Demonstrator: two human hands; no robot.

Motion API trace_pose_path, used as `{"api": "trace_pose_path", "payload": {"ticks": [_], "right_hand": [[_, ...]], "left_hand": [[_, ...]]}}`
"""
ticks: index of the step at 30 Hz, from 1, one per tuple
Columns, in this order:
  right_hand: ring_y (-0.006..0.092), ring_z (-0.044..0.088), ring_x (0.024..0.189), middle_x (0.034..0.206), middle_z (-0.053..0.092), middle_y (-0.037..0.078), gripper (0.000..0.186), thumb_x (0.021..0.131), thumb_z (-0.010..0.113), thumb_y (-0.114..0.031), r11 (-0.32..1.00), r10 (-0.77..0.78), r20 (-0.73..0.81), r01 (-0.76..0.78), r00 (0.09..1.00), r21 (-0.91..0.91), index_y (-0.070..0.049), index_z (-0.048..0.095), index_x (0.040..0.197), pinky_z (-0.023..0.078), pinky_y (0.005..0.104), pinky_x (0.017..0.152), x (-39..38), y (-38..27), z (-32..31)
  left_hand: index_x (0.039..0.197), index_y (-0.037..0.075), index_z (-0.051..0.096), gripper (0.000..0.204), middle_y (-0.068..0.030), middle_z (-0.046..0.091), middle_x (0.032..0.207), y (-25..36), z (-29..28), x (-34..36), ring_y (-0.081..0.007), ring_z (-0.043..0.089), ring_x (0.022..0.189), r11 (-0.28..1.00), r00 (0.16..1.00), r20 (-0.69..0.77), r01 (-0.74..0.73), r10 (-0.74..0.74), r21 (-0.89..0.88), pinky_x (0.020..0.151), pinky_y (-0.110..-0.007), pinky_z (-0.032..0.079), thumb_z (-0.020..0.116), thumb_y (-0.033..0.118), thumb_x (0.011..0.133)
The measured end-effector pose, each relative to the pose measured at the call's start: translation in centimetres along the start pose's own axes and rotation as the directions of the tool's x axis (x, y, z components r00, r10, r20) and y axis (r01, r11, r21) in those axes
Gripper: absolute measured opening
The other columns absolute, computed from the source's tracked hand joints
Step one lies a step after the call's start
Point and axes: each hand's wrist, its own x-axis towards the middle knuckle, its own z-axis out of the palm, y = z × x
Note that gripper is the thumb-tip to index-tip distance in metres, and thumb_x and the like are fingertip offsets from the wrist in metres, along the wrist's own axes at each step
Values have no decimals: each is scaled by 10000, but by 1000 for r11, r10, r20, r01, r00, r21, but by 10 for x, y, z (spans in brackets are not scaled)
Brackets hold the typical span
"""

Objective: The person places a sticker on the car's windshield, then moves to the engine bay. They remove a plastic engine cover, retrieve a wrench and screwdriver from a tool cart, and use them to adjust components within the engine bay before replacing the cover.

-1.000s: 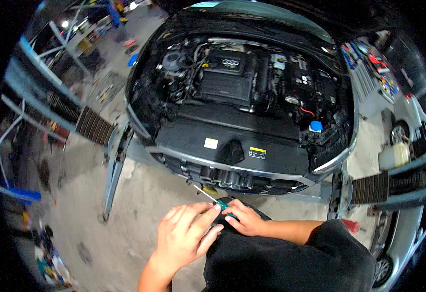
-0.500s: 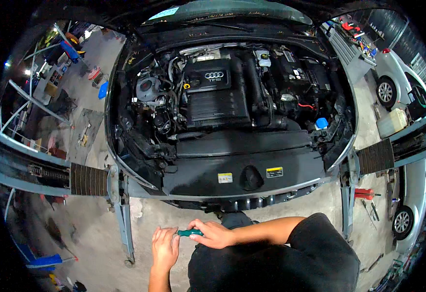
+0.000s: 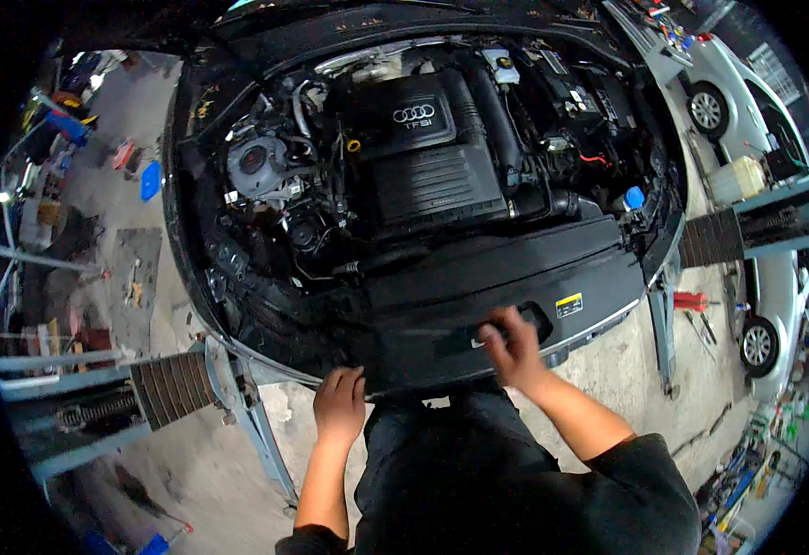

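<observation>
A black car's engine bay (image 3: 427,176) fills the view, with a dark plastic front panel (image 3: 423,291) below the engine. My left hand (image 3: 338,407) is at the car's front edge, fingers bent over the rim and touching it. My right hand (image 3: 509,347) is raised over the front panel, right of centre, closed around a screwdriver whose pale, thin shaft (image 3: 423,331) points left and is smeared by motion; its handle is mostly hidden. A yellow-topped label (image 3: 569,303) lies right of this hand.
Lift arms with ridged pads (image 3: 168,388) (image 3: 711,239) stand either side. A silver car (image 3: 728,83) is at right, near a translucent container (image 3: 735,180) and a red tool (image 3: 689,301). Shelving, a blue plastic item (image 3: 151,180) and scattered tools lie on the left.
My hands have parted: the right moved up and right over the panel with the screwdriver, the left moved from the screwdriver to the car's edge. The view has shifted closer to the car.
</observation>
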Motion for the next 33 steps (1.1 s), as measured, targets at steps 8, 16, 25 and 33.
{"api": "trace_pose_path", "payload": {"ticks": [8, 16, 25, 33], "right_hand": [[160, 616, 862, 940, 611, 78, 214, 900, 710, 21, 964, 55, -260, -120, 964, -239, -23, 546, 1031, 510, 291, 768, 18, 3, 30], [429, 642, 918, 1023, 653, 152, 314, 802, 707, 18, 810, 139, -305, -286, 942, -512, -57, 592, 1085, 529, 472, 759, -19, 58, 98], [383, 585, 1136, 1200, 621, 143, 548, 819, 623, 18, 671, 127, -169, -210, 977, -712, -106, 579, 1351, 524, 455, 933, 5, 68, 94], [407, 609, 1103, 1182, 629, 163, 307, 854, 611, 50, 602, -58, -75, -25, 996, -798, -62, 631, 1139, 535, 471, 905, 32, 95, 71]], "left_hand": [[1206, 42, 681, 304, -107, 606, 1290, -29, 30, 128, -348, 596, 1178, 956, 950, 151, -252, 274, -152, 963, -456, 523, 687, 173, 932], [1461, -7, 489, 594, -229, 368, 1599, -30, 95, 201, -411, 421, 1434, 976, 980, 153, -96, 127, -198, 1179, -472, 373, 670, 272, 970], [1478, -92, 408, 687, -298, 453, 1520, -26, 167, 261, -427, 423, 1423, 970, 994, -57, 82, -98, -229, 1187, -476, 351, 669, 274, 958], [1486, -62, 429, 685, -275, 509, 1486, -19, 188, 268, -416, 523, 1341, 944, 961, -8, 271, -277, -187, 1158, -476, 387, 656, 305, 954]]}}
